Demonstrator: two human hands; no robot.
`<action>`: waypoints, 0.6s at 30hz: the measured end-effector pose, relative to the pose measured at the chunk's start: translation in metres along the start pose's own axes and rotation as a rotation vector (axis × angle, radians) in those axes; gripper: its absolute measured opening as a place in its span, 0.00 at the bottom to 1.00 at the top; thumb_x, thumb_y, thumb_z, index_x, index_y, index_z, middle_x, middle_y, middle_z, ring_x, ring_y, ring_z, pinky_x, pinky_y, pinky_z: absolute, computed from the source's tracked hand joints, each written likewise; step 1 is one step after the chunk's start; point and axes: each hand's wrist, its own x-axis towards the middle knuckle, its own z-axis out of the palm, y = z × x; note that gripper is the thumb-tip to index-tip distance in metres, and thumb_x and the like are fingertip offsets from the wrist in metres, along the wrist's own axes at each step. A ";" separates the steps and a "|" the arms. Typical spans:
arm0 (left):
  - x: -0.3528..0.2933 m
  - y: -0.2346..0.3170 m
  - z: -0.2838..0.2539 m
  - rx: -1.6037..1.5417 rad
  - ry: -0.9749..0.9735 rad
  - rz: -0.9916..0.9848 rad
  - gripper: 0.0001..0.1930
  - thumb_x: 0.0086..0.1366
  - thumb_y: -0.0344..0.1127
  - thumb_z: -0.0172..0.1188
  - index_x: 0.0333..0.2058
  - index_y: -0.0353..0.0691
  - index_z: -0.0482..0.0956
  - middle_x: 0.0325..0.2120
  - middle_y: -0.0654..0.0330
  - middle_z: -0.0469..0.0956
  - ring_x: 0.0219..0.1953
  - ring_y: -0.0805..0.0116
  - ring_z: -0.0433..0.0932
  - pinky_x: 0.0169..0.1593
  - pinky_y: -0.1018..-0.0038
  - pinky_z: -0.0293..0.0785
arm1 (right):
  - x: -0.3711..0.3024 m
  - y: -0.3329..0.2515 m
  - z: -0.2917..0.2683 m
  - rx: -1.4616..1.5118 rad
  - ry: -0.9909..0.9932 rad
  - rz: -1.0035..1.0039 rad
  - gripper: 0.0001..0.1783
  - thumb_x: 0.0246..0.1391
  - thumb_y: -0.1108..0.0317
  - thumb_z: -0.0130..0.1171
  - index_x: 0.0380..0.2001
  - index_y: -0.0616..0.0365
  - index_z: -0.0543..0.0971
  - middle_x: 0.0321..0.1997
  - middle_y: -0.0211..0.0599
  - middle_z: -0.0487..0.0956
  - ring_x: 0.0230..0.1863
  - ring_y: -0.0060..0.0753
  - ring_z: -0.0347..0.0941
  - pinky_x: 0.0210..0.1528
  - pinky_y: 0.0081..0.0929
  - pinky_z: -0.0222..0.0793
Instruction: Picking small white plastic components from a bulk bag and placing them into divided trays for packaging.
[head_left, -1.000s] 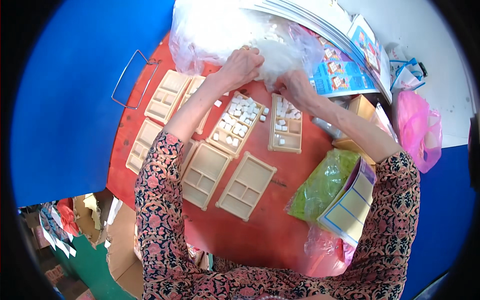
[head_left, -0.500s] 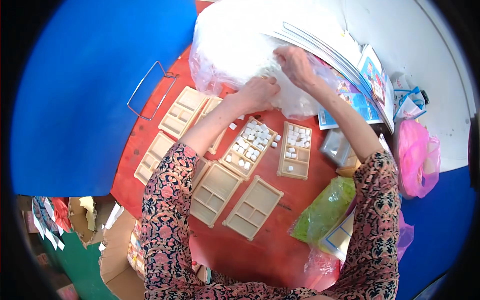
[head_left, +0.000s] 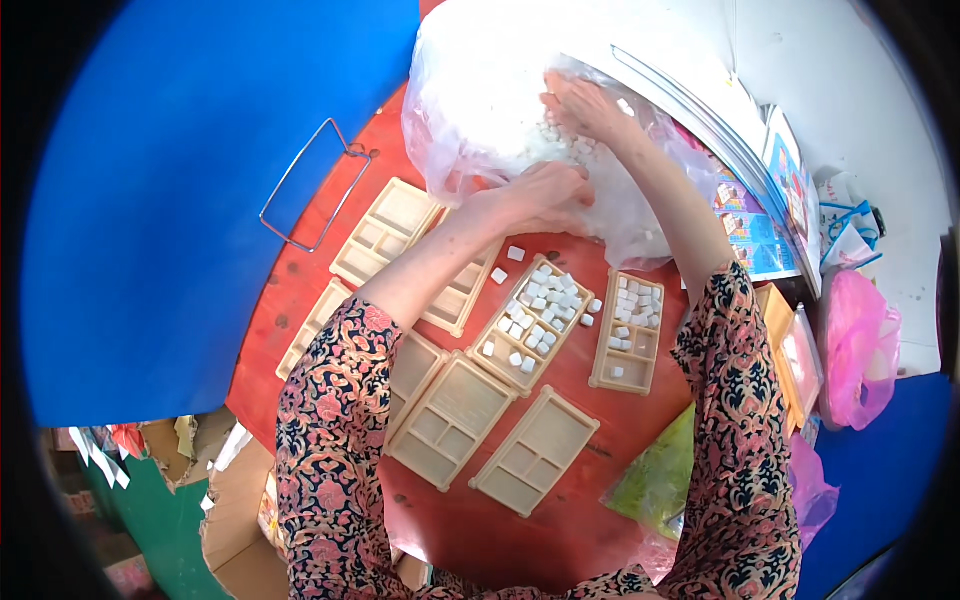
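Note:
A large clear plastic bag (head_left: 450,130) of small white cubes lies at the far side, much of it washed out by glare. At its near edge, my left hand (head_left: 550,190) is closed with curled fingers on the plastic. My right hand (head_left: 585,108) reaches over the bag's mouth, fingers apart, above loose white cubes (head_left: 570,142). Nearer me, a cream compartment tray (head_left: 530,325) holds many cubes, and a second tray (head_left: 625,335) to its right holds some. Two cubes (head_left: 507,264) lie loose left of the trays.
Several cream trays without cubes, such as one near tray (head_left: 535,450) and one far-left tray (head_left: 385,230), lie on the red table (head_left: 430,520). A wire handle (head_left: 315,185) is at left. Magazines (head_left: 760,235), a pink bag (head_left: 860,350) and a green packet (head_left: 655,480) are at right.
The view has shifted, so the trays sit lower and farther right. My right hand has moved over the bag's mouth, and cubes beneath it now show. My left hand stays at the bag's near edge.

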 end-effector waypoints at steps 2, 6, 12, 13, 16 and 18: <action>0.015 0.004 0.007 -0.004 0.005 0.019 0.17 0.50 0.37 0.64 0.35 0.31 0.77 0.36 0.50 0.74 0.39 0.51 0.75 0.44 0.63 0.70 | 0.014 0.002 -0.009 -0.055 -0.057 0.103 0.26 0.59 0.55 0.44 0.55 0.60 0.64 0.40 0.54 0.77 0.44 0.54 0.73 0.47 0.43 0.68; 0.003 0.005 0.002 -0.020 0.013 0.023 0.16 0.51 0.38 0.63 0.33 0.31 0.77 0.35 0.51 0.74 0.39 0.50 0.75 0.43 0.63 0.70 | 0.029 -0.016 -0.029 0.019 -0.230 0.363 0.32 0.59 0.51 0.42 0.63 0.54 0.58 0.63 0.39 0.64 0.59 0.41 0.65 0.56 0.35 0.62; 0.003 0.007 -0.001 -0.039 -0.008 -0.004 0.14 0.52 0.37 0.61 0.33 0.32 0.77 0.37 0.51 0.75 0.39 0.50 0.75 0.44 0.63 0.70 | 0.018 -0.025 -0.029 0.014 -0.259 0.311 0.33 0.54 0.44 0.46 0.55 0.56 0.66 0.58 0.44 0.69 0.56 0.43 0.67 0.56 0.35 0.63; 0.006 0.006 0.003 -0.072 0.013 0.005 0.13 0.52 0.36 0.61 0.33 0.32 0.77 0.37 0.51 0.75 0.39 0.50 0.75 0.44 0.63 0.70 | 0.013 -0.020 -0.027 0.003 -0.261 0.303 0.33 0.53 0.42 0.46 0.54 0.56 0.68 0.56 0.46 0.70 0.56 0.43 0.67 0.56 0.35 0.63; 0.005 0.006 0.010 -0.073 0.031 0.012 0.12 0.52 0.36 0.61 0.32 0.32 0.77 0.37 0.52 0.75 0.40 0.49 0.74 0.45 0.63 0.70 | 0.005 -0.018 -0.019 0.004 -0.261 0.257 0.36 0.50 0.38 0.49 0.50 0.58 0.73 0.53 0.49 0.73 0.54 0.45 0.68 0.56 0.35 0.63; 0.009 0.010 0.015 -0.066 0.040 0.020 0.12 0.52 0.35 0.61 0.32 0.32 0.77 0.38 0.52 0.75 0.41 0.49 0.74 0.45 0.63 0.70 | -0.007 -0.012 -0.019 -0.009 -0.228 0.182 0.35 0.48 0.38 0.51 0.46 0.59 0.75 0.49 0.52 0.74 0.51 0.48 0.70 0.54 0.38 0.65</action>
